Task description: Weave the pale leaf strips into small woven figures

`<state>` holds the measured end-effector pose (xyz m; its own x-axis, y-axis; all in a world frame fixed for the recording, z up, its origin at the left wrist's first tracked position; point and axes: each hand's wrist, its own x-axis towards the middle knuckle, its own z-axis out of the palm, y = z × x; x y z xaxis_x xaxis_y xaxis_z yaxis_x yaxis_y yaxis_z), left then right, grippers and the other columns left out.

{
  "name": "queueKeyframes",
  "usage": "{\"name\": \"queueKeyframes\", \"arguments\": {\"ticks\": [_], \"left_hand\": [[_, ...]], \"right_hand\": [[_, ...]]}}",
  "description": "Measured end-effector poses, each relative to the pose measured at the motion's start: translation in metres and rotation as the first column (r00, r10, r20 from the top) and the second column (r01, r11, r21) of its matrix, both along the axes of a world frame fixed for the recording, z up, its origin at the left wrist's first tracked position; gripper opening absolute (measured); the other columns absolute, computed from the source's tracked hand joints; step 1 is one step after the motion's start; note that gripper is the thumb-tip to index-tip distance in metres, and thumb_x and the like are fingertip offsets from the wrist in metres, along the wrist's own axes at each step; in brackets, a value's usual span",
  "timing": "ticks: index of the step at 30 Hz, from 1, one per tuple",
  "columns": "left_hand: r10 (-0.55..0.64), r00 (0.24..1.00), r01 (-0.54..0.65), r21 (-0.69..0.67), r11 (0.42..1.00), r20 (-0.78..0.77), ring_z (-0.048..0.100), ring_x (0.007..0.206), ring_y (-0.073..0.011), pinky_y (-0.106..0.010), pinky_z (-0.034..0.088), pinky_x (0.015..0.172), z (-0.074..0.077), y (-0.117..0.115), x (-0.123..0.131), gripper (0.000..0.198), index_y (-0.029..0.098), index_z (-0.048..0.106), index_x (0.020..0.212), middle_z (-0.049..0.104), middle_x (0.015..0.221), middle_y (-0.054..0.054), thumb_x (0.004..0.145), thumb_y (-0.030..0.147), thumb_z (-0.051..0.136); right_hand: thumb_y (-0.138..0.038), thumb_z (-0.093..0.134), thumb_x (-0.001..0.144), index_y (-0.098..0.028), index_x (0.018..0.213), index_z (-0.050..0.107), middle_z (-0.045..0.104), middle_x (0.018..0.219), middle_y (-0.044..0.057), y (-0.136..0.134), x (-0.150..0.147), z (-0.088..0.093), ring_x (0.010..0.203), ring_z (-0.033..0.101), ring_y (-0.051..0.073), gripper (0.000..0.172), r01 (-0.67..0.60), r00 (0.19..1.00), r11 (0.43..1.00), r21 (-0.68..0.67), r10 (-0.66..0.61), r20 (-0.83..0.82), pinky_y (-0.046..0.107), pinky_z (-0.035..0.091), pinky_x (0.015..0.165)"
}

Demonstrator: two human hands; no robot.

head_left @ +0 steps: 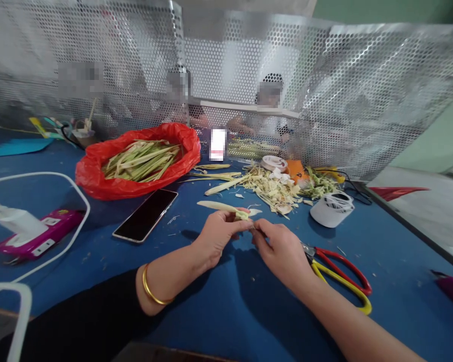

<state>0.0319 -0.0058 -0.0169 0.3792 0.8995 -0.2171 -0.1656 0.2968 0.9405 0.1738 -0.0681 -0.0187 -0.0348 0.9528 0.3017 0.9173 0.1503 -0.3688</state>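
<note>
My left hand (217,234), with a gold bangle on its wrist, pinches a small folded piece made of pale green plant strip (243,214). One long pale strip end (215,205) sticks out to the left of it, and a pinkish bit shows on top. Close against it, my right hand (279,246) has thumb and forefinger pressed together; what lies between them is too small to make out. Scissors (342,279) with one red and one yellow handle lie beside my right hand, their blades partly hidden behind it.
A red plastic bag (138,191) of green-yellow strips stands at the back left, near a dark phone (146,216). A purple power strip (45,239) with white cable lies left. Plant scraps (274,188), a tape roll (275,163) and a white spool (330,211) lie before the perforated screen (241,55).
</note>
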Motion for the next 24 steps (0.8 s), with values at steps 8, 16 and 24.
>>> {"name": "queueKeyframes", "arguments": {"ticks": [8,16,24], "left_hand": [[0.085,0.996,-0.088,0.095,0.992,0.032,0.047,0.056,-0.0081,-0.020,0.031,0.048,-0.008,0.004,0.002,0.035,0.012,0.073,0.089,0.060,0.061,0.002,0.059,0.028,0.081],[0.138,0.989,-0.142,0.094,0.985,0.042,0.044,0.054,-0.0071,-0.020,0.027,0.046,-0.013,0.009,0.002,0.036,0.014,0.075,0.087,0.061,0.063,0.000,0.059,0.034,0.081],[0.017,1.000,-0.017,-0.006,1.000,-0.009,0.049,0.062,-0.0087,-0.019,0.029,0.049,0.002,0.009,-0.002,0.038,0.014,0.074,0.091,0.065,0.076,-0.003,0.062,0.037,0.079]], "right_hand": [[-0.022,0.041,0.091,-0.022,0.072,0.052,0.062,0.060,-0.001,-0.003,0.003,0.012,0.061,0.057,0.017,0.021,-0.064,0.997,0.997,-0.053,0.061,-0.050,0.026,0.032,0.061],[-0.023,0.042,0.090,-0.023,0.075,0.056,0.063,0.061,-0.002,-0.003,0.009,0.014,0.060,0.055,0.016,0.020,-0.061,0.995,0.994,-0.092,0.052,-0.089,0.025,0.032,0.058],[-0.019,0.046,0.086,-0.023,0.073,0.057,0.068,0.065,-0.003,-0.001,0.007,0.010,0.061,0.058,0.016,0.018,-0.030,0.988,0.994,-0.105,0.014,-0.153,0.025,0.033,0.058]]}}
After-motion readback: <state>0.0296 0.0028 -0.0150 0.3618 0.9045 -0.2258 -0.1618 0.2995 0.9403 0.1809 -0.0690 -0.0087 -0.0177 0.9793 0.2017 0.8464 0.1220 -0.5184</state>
